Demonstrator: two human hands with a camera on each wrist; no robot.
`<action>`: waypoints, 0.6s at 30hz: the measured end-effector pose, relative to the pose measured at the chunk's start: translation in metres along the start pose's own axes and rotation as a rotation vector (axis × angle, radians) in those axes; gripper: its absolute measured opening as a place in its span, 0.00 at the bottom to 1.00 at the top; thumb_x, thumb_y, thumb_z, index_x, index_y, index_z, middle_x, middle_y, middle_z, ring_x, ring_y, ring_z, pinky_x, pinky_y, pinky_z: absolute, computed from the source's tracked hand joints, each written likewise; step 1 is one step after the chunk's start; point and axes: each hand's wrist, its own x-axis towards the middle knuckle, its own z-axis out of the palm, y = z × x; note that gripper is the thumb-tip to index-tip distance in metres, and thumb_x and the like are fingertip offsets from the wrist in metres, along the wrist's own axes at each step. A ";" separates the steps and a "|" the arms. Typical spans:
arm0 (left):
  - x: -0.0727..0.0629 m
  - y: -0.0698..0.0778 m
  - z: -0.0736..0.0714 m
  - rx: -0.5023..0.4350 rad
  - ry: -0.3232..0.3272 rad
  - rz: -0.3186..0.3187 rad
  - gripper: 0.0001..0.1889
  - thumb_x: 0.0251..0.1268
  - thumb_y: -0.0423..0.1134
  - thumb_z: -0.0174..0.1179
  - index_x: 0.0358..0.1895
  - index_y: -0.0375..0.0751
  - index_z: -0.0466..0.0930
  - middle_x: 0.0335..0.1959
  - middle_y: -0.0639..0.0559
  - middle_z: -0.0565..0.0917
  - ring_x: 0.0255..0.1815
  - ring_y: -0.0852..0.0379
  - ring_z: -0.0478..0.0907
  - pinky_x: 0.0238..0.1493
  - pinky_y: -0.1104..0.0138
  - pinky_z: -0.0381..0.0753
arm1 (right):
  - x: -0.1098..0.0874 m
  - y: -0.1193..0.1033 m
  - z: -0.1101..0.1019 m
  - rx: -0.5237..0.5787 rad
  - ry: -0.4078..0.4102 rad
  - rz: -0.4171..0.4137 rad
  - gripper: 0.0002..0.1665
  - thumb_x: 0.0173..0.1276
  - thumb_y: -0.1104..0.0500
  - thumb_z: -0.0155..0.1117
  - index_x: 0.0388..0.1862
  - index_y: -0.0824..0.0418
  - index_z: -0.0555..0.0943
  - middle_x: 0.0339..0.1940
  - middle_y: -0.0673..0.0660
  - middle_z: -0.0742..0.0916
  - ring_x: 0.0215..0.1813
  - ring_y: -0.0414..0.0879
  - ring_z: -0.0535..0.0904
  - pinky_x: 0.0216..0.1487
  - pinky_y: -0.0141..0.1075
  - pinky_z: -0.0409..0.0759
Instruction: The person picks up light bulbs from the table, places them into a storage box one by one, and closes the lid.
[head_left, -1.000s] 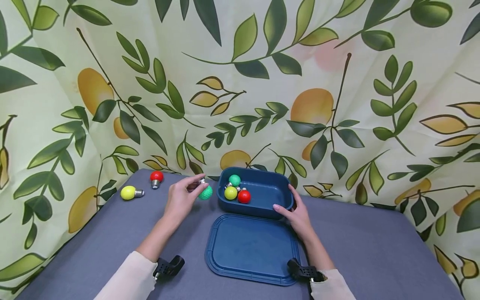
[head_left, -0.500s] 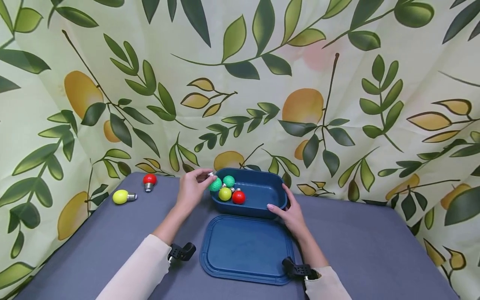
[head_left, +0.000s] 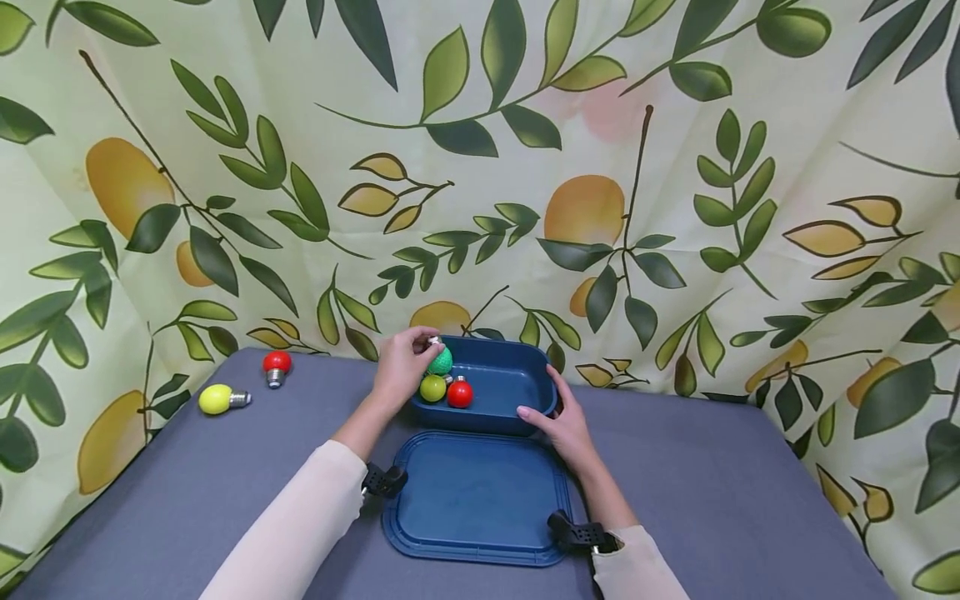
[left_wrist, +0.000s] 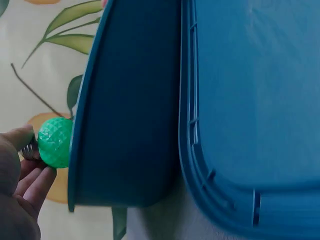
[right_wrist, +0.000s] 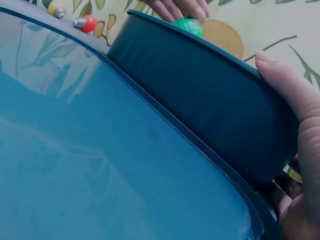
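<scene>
My left hand pinches a green faceted light bulb by its silvery screw base, just over the left end of a dark blue box. In the left wrist view the green globe overlaps the box rim, with thumb and fingers around the base. Inside the box at the left lie a yellow bulb and a red bulb; another green bulb is hidden behind the held one. My right hand grips the box's right end, thumb at the rim and fingers around the side.
A blue lid lies flat on the grey table in front of the box. To the far left a yellow bulb and a red bulb rest on the cloth. A leaf-patterned curtain hangs close behind the box.
My left hand has carried the green bulb rightward, from beside the box to over its left end. My right hand keeps its grip. The head view has turned slightly to the right.
</scene>
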 end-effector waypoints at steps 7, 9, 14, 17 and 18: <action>0.011 0.004 0.020 0.014 -0.048 -0.008 0.14 0.66 0.36 0.67 0.53 0.36 0.86 0.46 0.41 0.90 0.47 0.47 0.87 0.55 0.56 0.86 | -0.001 0.000 -0.005 0.002 0.005 -0.002 0.54 0.63 0.55 0.74 0.82 0.45 0.55 0.83 0.62 0.60 0.80 0.60 0.62 0.75 0.55 0.67; 0.013 0.005 0.022 0.020 -0.046 -0.014 0.15 0.65 0.35 0.68 0.53 0.36 0.86 0.46 0.42 0.90 0.48 0.47 0.87 0.56 0.56 0.85 | 0.000 0.000 -0.005 -0.007 0.000 -0.001 0.54 0.63 0.54 0.74 0.82 0.44 0.55 0.83 0.62 0.60 0.80 0.60 0.62 0.75 0.55 0.67; 0.019 0.004 0.025 0.041 -0.085 -0.014 0.15 0.65 0.36 0.68 0.54 0.39 0.87 0.49 0.43 0.90 0.51 0.47 0.87 0.57 0.54 0.84 | 0.000 0.001 -0.003 0.003 0.006 -0.003 0.54 0.63 0.55 0.75 0.82 0.44 0.55 0.82 0.62 0.61 0.80 0.60 0.63 0.74 0.55 0.68; 0.023 0.001 0.026 0.058 -0.103 -0.017 0.15 0.66 0.37 0.68 0.54 0.41 0.87 0.50 0.44 0.90 0.51 0.47 0.87 0.58 0.55 0.84 | 0.001 0.001 -0.001 0.016 -0.002 -0.007 0.54 0.62 0.56 0.75 0.82 0.44 0.55 0.82 0.62 0.61 0.80 0.60 0.63 0.75 0.55 0.67; 0.024 -0.001 0.026 0.062 -0.104 -0.019 0.15 0.65 0.37 0.68 0.54 0.41 0.87 0.50 0.44 0.90 0.51 0.48 0.87 0.57 0.55 0.84 | 0.001 0.001 0.000 0.017 -0.008 -0.012 0.55 0.63 0.55 0.75 0.82 0.44 0.55 0.82 0.62 0.61 0.80 0.60 0.63 0.75 0.55 0.67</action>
